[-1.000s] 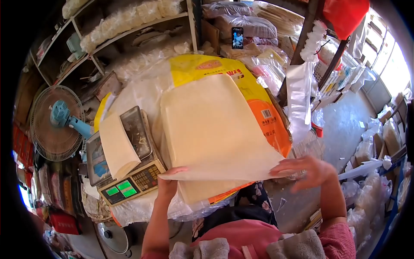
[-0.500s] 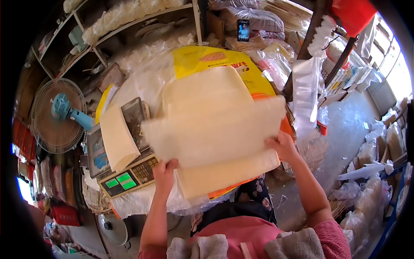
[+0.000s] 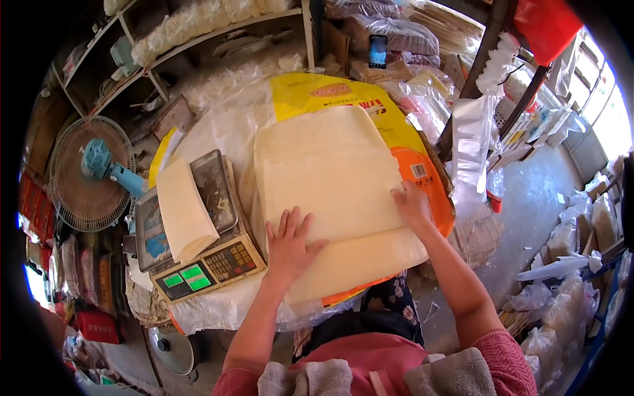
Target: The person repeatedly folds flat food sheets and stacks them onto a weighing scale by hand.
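A thin, pale cream sheet (image 3: pixel 330 191) lies over a longer cream sheet (image 3: pixel 370 254), whose near end shows below it. I cannot tell what the sheets are made of. My left hand (image 3: pixel 290 244) rests flat on the lower left of the top sheet, fingers spread. At the right edge my right hand (image 3: pixel 414 203) has its thumb and fingers closed on the sheet's border. Left of the stack is a digital scale (image 3: pixel 221 267) with lit green displays. A folded cream sheet (image 3: pixel 185 211) lies across its metal tray.
Under the sheets, a yellow and orange printed bag (image 3: pixel 422 173) covers part of the plastic-lined work surface. A fan (image 3: pixel 96 165) stands at left, and a phone (image 3: pixel 378 51) is propped at the back. Bagged goods (image 3: pixel 561 297) line the floor at right.
The sheet held raised and blurred between both hands now lies flat on the stack. My left hand has moved up and right and opened onto it; my right hand has shifted slightly left and upward.
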